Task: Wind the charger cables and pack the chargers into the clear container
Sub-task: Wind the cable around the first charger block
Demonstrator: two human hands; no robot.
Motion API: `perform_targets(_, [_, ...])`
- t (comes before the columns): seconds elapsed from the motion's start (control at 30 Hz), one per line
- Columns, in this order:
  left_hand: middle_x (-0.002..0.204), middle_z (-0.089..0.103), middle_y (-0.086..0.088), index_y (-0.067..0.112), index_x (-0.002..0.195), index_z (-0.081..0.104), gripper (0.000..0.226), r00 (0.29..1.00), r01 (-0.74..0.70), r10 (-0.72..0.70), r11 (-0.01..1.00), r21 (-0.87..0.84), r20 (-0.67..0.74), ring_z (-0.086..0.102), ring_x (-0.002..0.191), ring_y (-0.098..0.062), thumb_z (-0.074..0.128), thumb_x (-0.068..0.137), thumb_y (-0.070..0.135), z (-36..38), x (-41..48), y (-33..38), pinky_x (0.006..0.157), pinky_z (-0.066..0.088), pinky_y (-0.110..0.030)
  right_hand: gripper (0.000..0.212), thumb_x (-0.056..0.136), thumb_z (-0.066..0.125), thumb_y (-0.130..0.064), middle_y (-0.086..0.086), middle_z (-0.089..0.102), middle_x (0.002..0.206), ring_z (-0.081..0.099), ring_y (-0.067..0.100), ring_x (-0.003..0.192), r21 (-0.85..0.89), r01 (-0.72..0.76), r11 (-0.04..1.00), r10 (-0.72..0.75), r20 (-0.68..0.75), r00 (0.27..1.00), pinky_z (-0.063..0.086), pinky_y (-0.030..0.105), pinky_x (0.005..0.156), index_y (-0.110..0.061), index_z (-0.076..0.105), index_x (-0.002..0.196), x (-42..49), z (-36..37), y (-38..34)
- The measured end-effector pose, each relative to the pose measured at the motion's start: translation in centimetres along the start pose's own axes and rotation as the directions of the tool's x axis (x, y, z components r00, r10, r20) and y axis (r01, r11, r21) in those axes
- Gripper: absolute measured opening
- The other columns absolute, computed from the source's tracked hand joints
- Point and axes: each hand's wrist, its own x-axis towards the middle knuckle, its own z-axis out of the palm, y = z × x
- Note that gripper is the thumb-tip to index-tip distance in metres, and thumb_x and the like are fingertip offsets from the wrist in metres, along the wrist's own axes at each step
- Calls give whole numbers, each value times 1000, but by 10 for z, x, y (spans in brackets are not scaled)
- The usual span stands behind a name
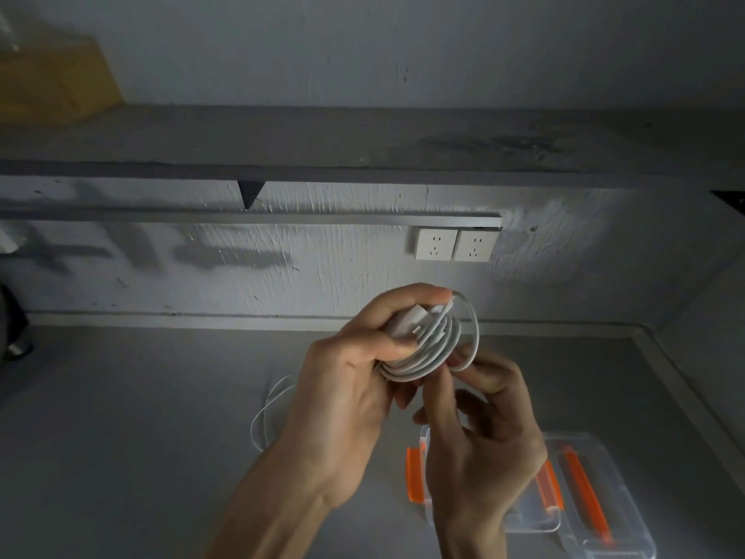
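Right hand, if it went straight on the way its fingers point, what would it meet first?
The wound cable around the charger in the left hand. The right hand pinches its outer loop, so contact would come almost at once, though depth is unclear.

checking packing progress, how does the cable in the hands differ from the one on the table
The held cable is coiled tightly against the white charger; the table cable sprawls in loose loops. The held cable is gripped by the left hand, the right hand pinching its outer loop; the table cable lies free on the grey table. Both are thin and white.
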Motion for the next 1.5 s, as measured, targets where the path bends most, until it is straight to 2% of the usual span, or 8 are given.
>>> perform_targets(0.23, [109,60,-10,18,122,68,49,995,82,-80,996,-45,58,41,98,-28,40,84,4,-17,1,2,75,26,-38,6,82,72,-44,-15,71,84,63,7,52,-6,-105,994,105,-8,994,45,23,41,-39,68,82,-1,7,-7])
perform_targets(0.47, [106,67,-3,18,117,71,48,992,79,-70,993,-92,103,56,87,-16,44,81,2,-24,14,10,71,31,-33,13,80,72,-31,-9,73,86,64,25,54,-100,-106,989,110,35,993,46,26,43,-43,68,84,12,7,-12])
perform_targets(0.6, [111,72,4,24,114,74,50,996,67,-64,997,-40,60,51,101,-19,46,79,3,-23,15,11,79,28,-35,14,80,74,-28,-8,73,84,62,23,49,-122,-139,983,139,-10,990,46,31,40,-41,68,80,7,12,-13])
perform_targets(0.97, [106,72,4,27,115,74,54,994,110,-106,988,-109,39,53,94,-17,43,80,0,-28,14,1,80,31,-33,13,78,79,-28,-7,73,81,59,12,43,-36,-251,967,252,43,967,42,15,38,-37,70,77,1,10,-13])
perform_targets(1.17, [94,68,3,25,119,70,49,999,-2,3,999,40,-34,53,79,-12,48,82,2,-31,19,-16,69,35,-31,10,78,70,-22,3,72,71,51,11,49,95,-506,857,465,279,840,43,20,45,-17,74,86,16,0,6])
perform_targets(1.3, [103,65,-3,27,116,69,43,993,-54,71,983,175,-97,51,84,-16,52,81,9,-33,20,-29,68,37,-30,14,92,62,-20,1,68,69,48,8,52,29,-494,869,436,426,793,41,17,48,-17,75,96,17,-4,14])
perform_targets(1.4, [119,59,-5,35,122,65,45,991,-58,90,956,289,-99,55,90,-12,55,83,15,-38,19,-35,70,40,-26,20,92,56,-24,-3,62,65,41,6,48,24,-578,816,490,503,712,35,16,46,-13,73,88,22,-9,19])
perform_targets(1.5, [109,60,1,38,132,58,55,998,-60,66,978,200,-20,51,88,-15,56,85,10,-44,21,-35,67,38,-25,32,92,54,-27,0,62,66,38,11,49,-7,-632,775,521,573,633,31,19,46,1,62,79,31,-15,21])
